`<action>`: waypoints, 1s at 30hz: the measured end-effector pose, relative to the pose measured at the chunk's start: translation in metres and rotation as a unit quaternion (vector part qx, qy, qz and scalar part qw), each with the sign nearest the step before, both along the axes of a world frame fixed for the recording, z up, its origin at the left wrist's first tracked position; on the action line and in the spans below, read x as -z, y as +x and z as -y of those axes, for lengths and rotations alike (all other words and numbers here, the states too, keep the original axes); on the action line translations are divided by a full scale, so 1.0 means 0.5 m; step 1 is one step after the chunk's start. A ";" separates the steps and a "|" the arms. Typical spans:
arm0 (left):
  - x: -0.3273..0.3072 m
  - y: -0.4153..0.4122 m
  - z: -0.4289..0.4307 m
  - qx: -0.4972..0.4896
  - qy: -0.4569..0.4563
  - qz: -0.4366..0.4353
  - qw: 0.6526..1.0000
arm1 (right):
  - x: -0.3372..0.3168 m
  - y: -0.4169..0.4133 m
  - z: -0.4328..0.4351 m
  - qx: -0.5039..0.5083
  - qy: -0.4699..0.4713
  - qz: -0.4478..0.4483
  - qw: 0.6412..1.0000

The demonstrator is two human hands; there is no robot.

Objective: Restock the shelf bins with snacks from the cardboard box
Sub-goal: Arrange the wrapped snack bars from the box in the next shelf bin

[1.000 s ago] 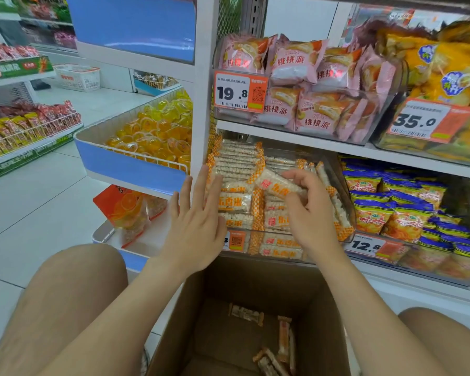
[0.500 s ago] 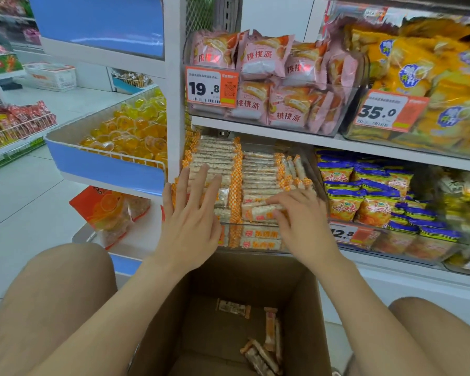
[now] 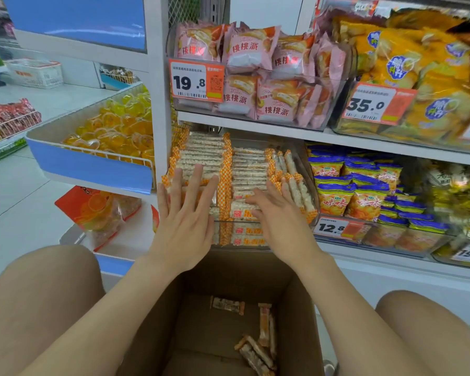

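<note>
Head view, fingers (image 3: 196, 177) first: spread wide and straight on the left hand (image 3: 183, 215), lying flat across the left stack of bars (image 3: 201, 153). Straight too on the right hand (image 3: 281, 215), touching the middle stack, gripping nothing. Both stacks inside the clear bin (image 3: 311, 196) on the shelf (image 3: 391, 265). Underneath, open box (image 3: 305, 308), a few bars loose on its floor.

Grips: 2, left grip (image 3: 185, 226) and right grip (image 3: 280, 223). Cardboard box (image 3: 158, 335): 1. Loose snack bars (image 3: 227, 305) inside it, below both grips: about 5, overlapping. Price tags (image 3: 196, 80) fully readable: 3. Stacked bars (image 3: 244, 169) under the grips: too many to count.
</note>
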State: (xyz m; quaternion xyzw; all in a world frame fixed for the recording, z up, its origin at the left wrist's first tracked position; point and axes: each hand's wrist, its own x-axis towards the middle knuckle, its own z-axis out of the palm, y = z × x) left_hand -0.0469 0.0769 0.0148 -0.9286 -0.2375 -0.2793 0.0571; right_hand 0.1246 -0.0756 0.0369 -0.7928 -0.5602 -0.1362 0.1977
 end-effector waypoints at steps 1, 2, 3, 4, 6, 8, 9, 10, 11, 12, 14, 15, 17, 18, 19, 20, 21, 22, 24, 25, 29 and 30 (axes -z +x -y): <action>0.002 0.000 -0.002 0.004 -0.001 0.003 1.000 | 0.002 0.003 0.001 0.001 -0.011 0.017 1.000; 0.003 0.000 -0.004 0.008 0.000 0.005 1.000 | 0.002 0.007 0.002 0.003 -0.022 0.028 0.999; 0.004 0.000 -0.006 0.009 0.003 0.007 1.000 | 0.000 0.011 0.004 0.006 -0.029 0.034 0.999; 0.005 0.000 -0.009 0.010 0.007 0.010 1.000 | -0.001 0.015 0.005 0.008 -0.034 0.034 0.999; 0.006 0.001 -0.013 0.008 0.019 0.012 1.000 | -0.005 0.019 0.006 0.013 -0.034 0.022 0.999; 0.007 0.002 -0.017 0.005 0.029 0.007 1.000 | -0.004 0.015 0.004 0.020 -0.027 0.010 0.999; 0.007 0.002 -0.019 0.004 0.034 0.004 0.999 | -0.001 0.011 0.003 0.024 -0.025 0.013 0.999; 0.007 0.002 -0.019 0.004 0.037 0.003 0.999 | 0.000 0.008 0.003 0.028 -0.024 0.018 0.999; 0.006 0.002 -0.018 0.004 0.038 0.003 0.999 | -0.001 0.006 0.003 0.031 -0.020 0.018 0.999; 0.005 0.002 -0.016 0.002 0.039 0.005 0.999 | -0.004 0.004 0.005 0.031 -0.017 0.015 0.999; 0.004 0.003 -0.012 -0.010 0.043 0.008 0.999 | -0.010 0.004 0.008 0.012 -0.017 0.001 1.000; 0.004 0.003 -0.011 -0.016 0.043 0.009 0.999 | -0.011 0.002 0.009 -0.007 -0.021 0.001 1.000; 0.005 0.005 -0.012 -0.022 0.042 0.007 0.999 | -0.005 -0.007 0.005 -0.036 -0.023 0.005 0.999; 0.007 0.005 -0.014 -0.021 0.045 0.001 0.999 | 0.000 -0.013 0.002 -0.042 -0.014 0.000 0.999; 0.009 0.005 -0.015 -0.019 0.048 -0.008 0.999 | 0.006 -0.017 -0.001 -0.042 -0.001 -0.007 0.999; 0.010 0.004 -0.016 -0.017 0.050 -0.018 0.998 | 0.011 -0.022 -0.004 -0.041 0.012 -0.012 0.999; 0.011 0.004 -0.016 -0.014 0.050 -0.025 0.998 | 0.016 -0.025 -0.006 -0.038 0.023 -0.013 0.999; 0.011 0.003 -0.016 -0.013 0.049 -0.029 0.998 | 0.020 -0.026 -0.008 -0.034 0.030 -0.009 0.999; 0.009 0.001 -0.012 -0.014 0.047 -0.034 0.998 | 0.025 -0.027 -0.009 -0.024 0.035 0.011 0.999; 0.007 -0.001 -0.010 -0.015 0.047 -0.034 0.998 | 0.027 -0.027 -0.010 -0.020 0.038 0.017 0.999; -0.002 -0.009 -0.004 -0.011 0.041 -0.031 0.999 | 0.024 -0.038 -0.005 -0.018 0.050 0.021 0.998; -0.005 -0.011 -0.004 -0.008 0.037 -0.029 0.999 | 0.023 -0.040 -0.005 -0.016 0.058 0.023 0.998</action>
